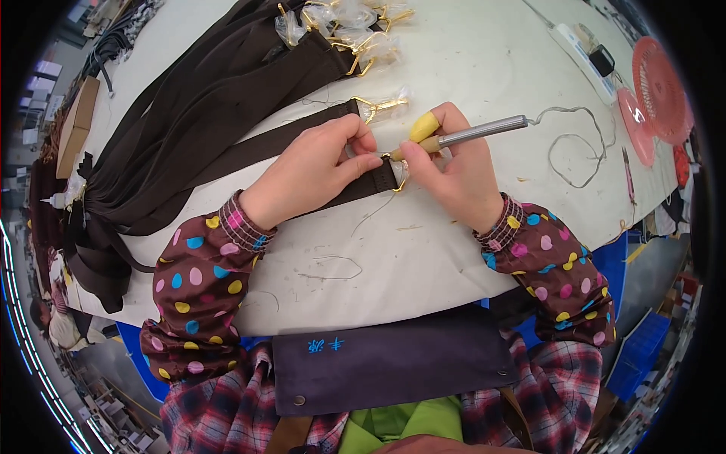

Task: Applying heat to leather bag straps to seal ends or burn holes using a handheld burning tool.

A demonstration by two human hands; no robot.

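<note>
"On my left, a bundle of dark brown straps (162, 136) spreads over the cloth-covered table (446, 265). My left hand (310, 168) curves half closed over one strap end (385, 180), thumb beside its upper edge."

"Does it pinch the strap?"

"I can't tell. That end lies between my hands, its gold buckle (401, 188) toward the right."

"And the other hand?"

"My right hand (457, 175) is closed around a corded pen-shaped tool (484, 130), a yellow finger cot (424, 126) on one finger, the tip at that upper edge."

"How would you do it well?"

"Steady the strap, touch lightly, and spare my left thumb: the tip may be hot."
</note>
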